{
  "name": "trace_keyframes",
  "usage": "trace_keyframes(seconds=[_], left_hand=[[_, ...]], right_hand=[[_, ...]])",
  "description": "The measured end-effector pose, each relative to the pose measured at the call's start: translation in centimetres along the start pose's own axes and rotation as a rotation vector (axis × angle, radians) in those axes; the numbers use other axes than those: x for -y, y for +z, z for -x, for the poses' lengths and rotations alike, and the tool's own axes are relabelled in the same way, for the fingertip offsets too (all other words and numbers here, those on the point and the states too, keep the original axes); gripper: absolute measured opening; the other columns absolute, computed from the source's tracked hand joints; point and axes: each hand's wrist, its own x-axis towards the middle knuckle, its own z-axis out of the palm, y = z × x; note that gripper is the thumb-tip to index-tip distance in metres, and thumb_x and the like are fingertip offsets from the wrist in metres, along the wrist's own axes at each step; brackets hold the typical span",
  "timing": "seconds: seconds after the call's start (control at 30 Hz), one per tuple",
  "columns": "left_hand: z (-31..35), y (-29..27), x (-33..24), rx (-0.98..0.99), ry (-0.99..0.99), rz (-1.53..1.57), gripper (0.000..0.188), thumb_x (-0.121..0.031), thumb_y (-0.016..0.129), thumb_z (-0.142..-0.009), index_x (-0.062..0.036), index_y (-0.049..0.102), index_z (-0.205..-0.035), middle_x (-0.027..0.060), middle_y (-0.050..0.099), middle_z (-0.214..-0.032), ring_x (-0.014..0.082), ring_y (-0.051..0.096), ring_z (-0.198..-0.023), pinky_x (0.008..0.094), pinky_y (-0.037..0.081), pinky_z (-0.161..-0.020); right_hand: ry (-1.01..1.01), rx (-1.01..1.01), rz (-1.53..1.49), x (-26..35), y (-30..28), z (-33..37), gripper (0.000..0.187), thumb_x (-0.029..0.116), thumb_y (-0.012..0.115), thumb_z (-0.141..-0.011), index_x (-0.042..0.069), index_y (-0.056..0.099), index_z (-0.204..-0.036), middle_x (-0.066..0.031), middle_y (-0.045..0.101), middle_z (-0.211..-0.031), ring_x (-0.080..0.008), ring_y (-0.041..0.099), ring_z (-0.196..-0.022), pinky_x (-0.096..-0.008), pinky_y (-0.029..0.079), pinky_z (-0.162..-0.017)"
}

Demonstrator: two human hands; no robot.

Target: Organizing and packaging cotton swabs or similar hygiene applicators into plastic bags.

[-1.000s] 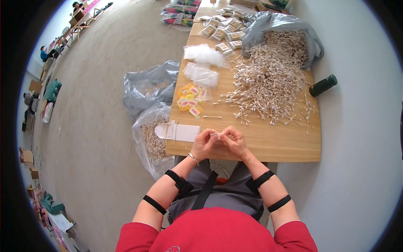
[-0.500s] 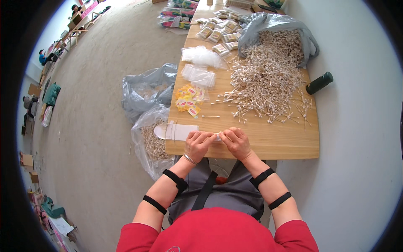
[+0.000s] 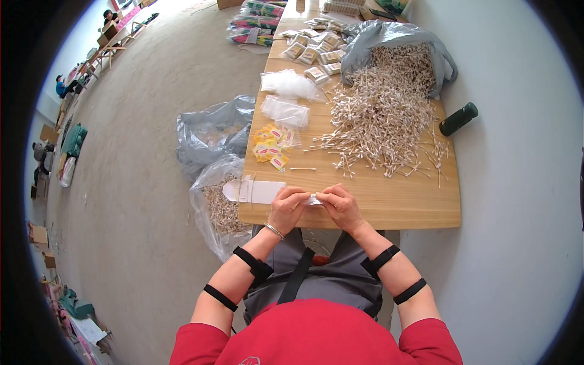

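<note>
At the table's near edge, my left hand (image 3: 288, 207) and my right hand (image 3: 339, 207) pinch a small transparent plastic bag (image 3: 312, 199) between them. Its contents are mostly hidden by my fingers. Beside my left hand lies a white card strip (image 3: 264, 191) with a rounded end and bands across it. One loose cotton swab (image 3: 303, 168) rests just beyond my hands. Further off, a large heap of cotton swabs (image 3: 383, 115) spills out of a grey plastic bag (image 3: 447, 64). Yellow printed labels (image 3: 267, 146) lie scattered left of the heap.
Flat transparent bags (image 3: 285, 112) are stacked behind the labels, and several filled packets (image 3: 316, 52) lie at the table's far end. A dark green bottle (image 3: 458, 119) stands by the right wall. Left of the table, an open bag of swabs (image 3: 222, 204) sits low beside another grey bag (image 3: 213, 134).
The fingers have shifted slightly on the bag, so more of its shiny plastic shows between my hands. The view has moved a little; the things on the table stay put.
</note>
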Motion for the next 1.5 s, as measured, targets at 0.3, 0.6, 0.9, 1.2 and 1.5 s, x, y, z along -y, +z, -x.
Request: trace_keyframes(seconds=[0.3, 0.6, 0.9, 1.2, 1.5], left_hand=[[-0.6, -0.2, -0.1, 0.007, 0.279, -0.399, 0.016, -0.006, 0.062, -0.069, -0.0130, 0.063, -0.083, -0.0022, 0.063, -0.087, 0.0158, 0.060, -0.082, 0.0302, 0.044, -0.074], [-1.3, 0.3, 0.5, -0.057, 0.300, -0.431, 0.019, -0.008, 0.062, -0.069, -0.0133, 0.065, -0.087, -0.0036, 0.065, -0.092, 0.0124, 0.059, -0.087, 0.0304, 0.041, -0.078], [-1.3, 0.2, 0.3, -0.075, 0.259, -0.492, 0.024, -0.008, 0.065, -0.070, -0.0151, 0.069, -0.092, -0.0056, 0.067, -0.096, 0.0131, 0.060, -0.088, 0.0304, 0.039, -0.080], [-1.2, 0.7, 1.2, -0.041, -0.297, 0.172, 0.019, -0.009, 0.073, -0.075, -0.0049, 0.066, -0.092, 0.0078, 0.067, -0.089, 0.0186, 0.062, -0.078, 0.0294, 0.050, -0.069], [-1.0, 0.2, 1.6, -0.030, -0.408, 0.366, 0.008, -0.006, 0.066, -0.083, -0.0029, 0.066, -0.091, 0.0049, 0.067, -0.087, 0.0094, 0.061, -0.075, 0.0241, 0.050, -0.068]], right_hand=[[-0.271, -0.034, 0.413, -0.2, 0.2, -0.8, 0.023, 0.007, 0.061, -0.068, 0.009, 0.065, -0.091, -0.0002, 0.058, -0.082, -0.0179, 0.057, -0.081, -0.0305, 0.049, -0.067], [-0.312, -0.038, 0.523, -0.1, 0.0, -1.7, 0.030, 0.011, 0.061, -0.069, 0.009, 0.063, -0.099, -0.0024, 0.056, -0.091, -0.0194, 0.056, -0.088, -0.0314, 0.049, -0.072], [-0.315, -0.047, 0.562, -0.6, 0.6, -1.6, 0.031, 0.011, 0.059, -0.070, 0.008, 0.065, -0.100, -0.0016, 0.056, -0.093, -0.0197, 0.055, -0.089, -0.0322, 0.047, -0.076], [0.113, -0.016, 0.013, 0.1, 0.2, -2.5, 0.018, 0.006, 0.068, -0.074, 0.007, 0.065, -0.091, -0.0075, 0.058, -0.089, -0.0266, 0.055, -0.086, -0.0345, 0.045, -0.077], [0.152, -0.011, -0.050, 0.8, 0.2, -4.1, 0.007, 0.007, 0.068, -0.075, 0.006, 0.065, -0.081, -0.0087, 0.058, -0.083, -0.0274, 0.053, -0.089, -0.0361, 0.044, -0.079]])
